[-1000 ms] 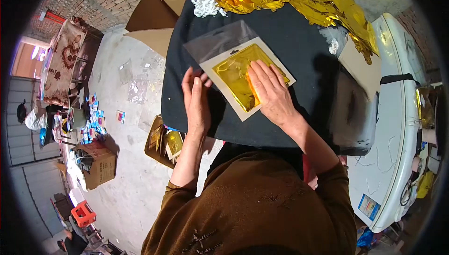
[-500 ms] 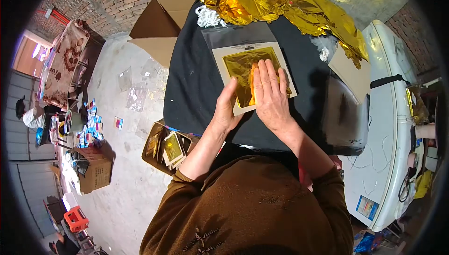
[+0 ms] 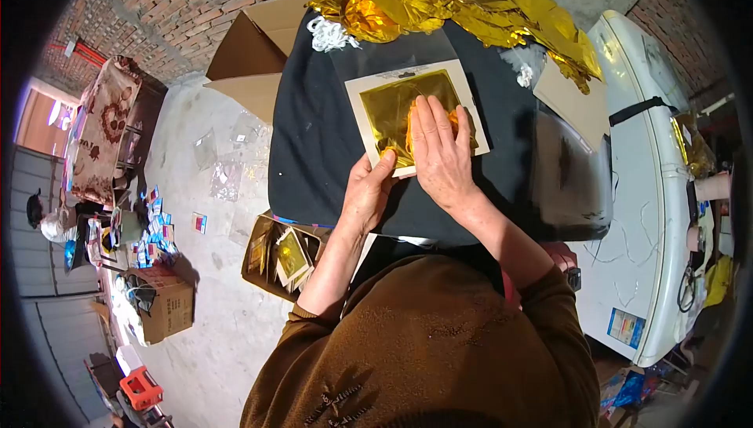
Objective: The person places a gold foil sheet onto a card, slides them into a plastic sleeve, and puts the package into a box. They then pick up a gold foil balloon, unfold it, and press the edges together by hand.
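A clear plastic sleeve holding a white card and folded gold foil lies on the black cloth-covered table. My right hand lies flat on the foil, fingers together, pressing it down. My left hand pinches the sleeve's near left corner between thumb and fingers. A heap of loose gold foil pieces covers the far side of the table, with a bundle of white string at its left end.
An open cardboard box stands beyond the table's left side. A low box of packed gold foil cards sits on the concrete floor by my left elbow. A white appliance is at the right. Small packets and boxes litter the floor at left.
The sleeve was turned from a slant to square with me. My left hand came in from the bare cloth to the sleeve's near left corner. My right hand stayed flat on the foil.
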A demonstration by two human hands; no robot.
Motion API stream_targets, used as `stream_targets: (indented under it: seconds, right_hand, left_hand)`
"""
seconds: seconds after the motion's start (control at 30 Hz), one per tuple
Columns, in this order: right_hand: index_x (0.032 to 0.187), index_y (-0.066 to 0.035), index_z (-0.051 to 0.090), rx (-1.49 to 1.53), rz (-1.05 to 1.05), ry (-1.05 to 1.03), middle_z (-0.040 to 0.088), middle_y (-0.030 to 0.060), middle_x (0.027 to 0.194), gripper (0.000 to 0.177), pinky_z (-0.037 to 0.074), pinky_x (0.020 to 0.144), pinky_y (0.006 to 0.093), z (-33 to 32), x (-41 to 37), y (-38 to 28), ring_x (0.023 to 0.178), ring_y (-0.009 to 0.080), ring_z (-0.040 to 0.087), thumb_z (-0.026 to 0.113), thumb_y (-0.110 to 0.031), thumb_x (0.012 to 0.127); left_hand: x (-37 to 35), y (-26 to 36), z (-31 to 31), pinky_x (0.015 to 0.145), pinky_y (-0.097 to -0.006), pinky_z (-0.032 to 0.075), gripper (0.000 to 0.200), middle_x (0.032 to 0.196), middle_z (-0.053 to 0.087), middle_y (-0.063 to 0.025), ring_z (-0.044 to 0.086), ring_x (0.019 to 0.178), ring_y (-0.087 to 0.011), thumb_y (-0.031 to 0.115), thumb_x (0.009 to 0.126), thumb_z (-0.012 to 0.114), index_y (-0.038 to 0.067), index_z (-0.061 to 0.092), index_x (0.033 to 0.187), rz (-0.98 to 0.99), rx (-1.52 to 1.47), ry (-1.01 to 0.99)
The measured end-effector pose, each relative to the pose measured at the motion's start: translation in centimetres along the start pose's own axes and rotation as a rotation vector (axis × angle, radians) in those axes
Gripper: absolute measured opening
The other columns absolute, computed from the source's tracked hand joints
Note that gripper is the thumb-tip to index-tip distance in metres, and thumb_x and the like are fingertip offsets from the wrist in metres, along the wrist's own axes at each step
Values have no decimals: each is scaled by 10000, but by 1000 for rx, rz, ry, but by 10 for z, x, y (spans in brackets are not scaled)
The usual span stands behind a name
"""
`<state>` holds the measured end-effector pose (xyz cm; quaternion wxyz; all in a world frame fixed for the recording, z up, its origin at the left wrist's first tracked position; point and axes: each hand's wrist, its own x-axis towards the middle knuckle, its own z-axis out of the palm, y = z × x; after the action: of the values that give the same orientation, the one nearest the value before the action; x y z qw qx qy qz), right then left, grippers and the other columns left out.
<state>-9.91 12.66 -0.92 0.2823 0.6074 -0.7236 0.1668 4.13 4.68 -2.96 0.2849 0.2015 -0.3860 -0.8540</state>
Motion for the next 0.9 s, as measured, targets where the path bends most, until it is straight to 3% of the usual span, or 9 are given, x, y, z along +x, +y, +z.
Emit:
stream_targets:
  seconds: [0.23, 0.27, 0.4, 0.5, 0.53, 0.63, 0.77, 0.8, 0.9]
  right_hand:
    - [1443, -44, 543, 146, -63, -176, 417, 175, 1577, 538, 237, 1194, 662, -25, -23, -2, 1518, 354, 312, 624, -202, 935]
    - [1466, -74, 519, 281, -71, -181, 410, 186, 1579, 728, 238, 1191, 649, -38, -28, 0, 1511, 384, 316, 799, -227, 812]
    - [1518, -19, 440, 582, 158, -22, 351, 246, 1603, 959, 324, 1203, 563, -63, -66, 14, 1499, 415, 338, 908, -236, 709]
    - [1561, 26, 332, 1215, 720, 53, 309, 269, 1632, 868, 324, 1213, 472, -71, -101, 10, 1513, 397, 332, 810, -73, 843]
    - [1573, 18, 315, 1405, 909, 73, 387, 229, 1596, 776, 332, 1196, 426, -75, -110, 3, 1474, 313, 397, 732, -83, 927]
    - [1575, 2, 325, 1687, 1121, -330, 481, 178, 1516, 709, 360, 1161, 386, -101, -131, 4, 1406, 235, 456, 686, -136, 981]
    - [1441, 14, 505, 1755, 1307, -410, 617, 90, 1348, 494, 420, 1082, 345, -112, -156, -9, 1250, 168, 558, 649, -187, 1013]
    - [1396, 19, 549, 1777, 1332, -376, 644, 62, 1303, 440, 435, 1064, 341, -111, -162, -14, 1196, 149, 581, 636, -200, 1024]
    - [1415, 11, 540, 1800, 1430, -346, 643, 62, 1312, 437, 449, 1051, 337, -110, -170, -16, 1191, 141, 585, 615, -192, 1036]
  left_hand:
    - [-12, 7, -22, 1001, -340, 504, 244, 1156, 706, -31, 658, 1059, -157, 148, 1042, 631, 52, 630, 1267, -20, -30, 92]
    - [-16, 8, -27, 1000, -341, 504, 242, 1160, 707, -24, 659, 1079, -152, 152, 1041, 634, 62, 624, 1266, -35, -37, 101]
    - [-39, 10, -49, 995, -365, 561, 267, 1235, 695, -59, 655, 1176, -186, 57, 1043, 599, 37, 596, 1310, -146, -198, 34]
    - [-67, 2, -34, 1023, -366, 554, 309, 1284, 678, -88, 656, 1187, -203, 61, 1044, 599, 31, 579, 1350, -186, -210, 115]
    - [-76, -2, -33, 1030, -370, 551, 348, 1323, 663, -106, 657, 1191, -208, 61, 1042, 603, 24, 557, 1385, -213, -211, 119]
    - [-101, -18, -28, 1053, -379, 544, 356, 1333, 657, -109, 650, 1210, -212, 61, 1039, 606, 21, 549, 1388, -333, -182, 134]
    - [-124, -20, -15, 995, -447, 588, 411, 1345, 640, -135, 665, 1189, -257, 83, 1040, 611, -3, 499, 1426, -444, -155, 208]
    - [-128, -19, -13, 870, -429, 642, 459, 1333, 636, -138, 686, 1135, -268, 82, 1031, 622, 16, 471, 1460, -470, -144, 233]
    - [-135, -19, -8, 827, -431, 649, 423, 1361, 611, -98, 654, 1192, -235, 132, 1067, 587, 54, 461, 1463, -524, -86, 212]
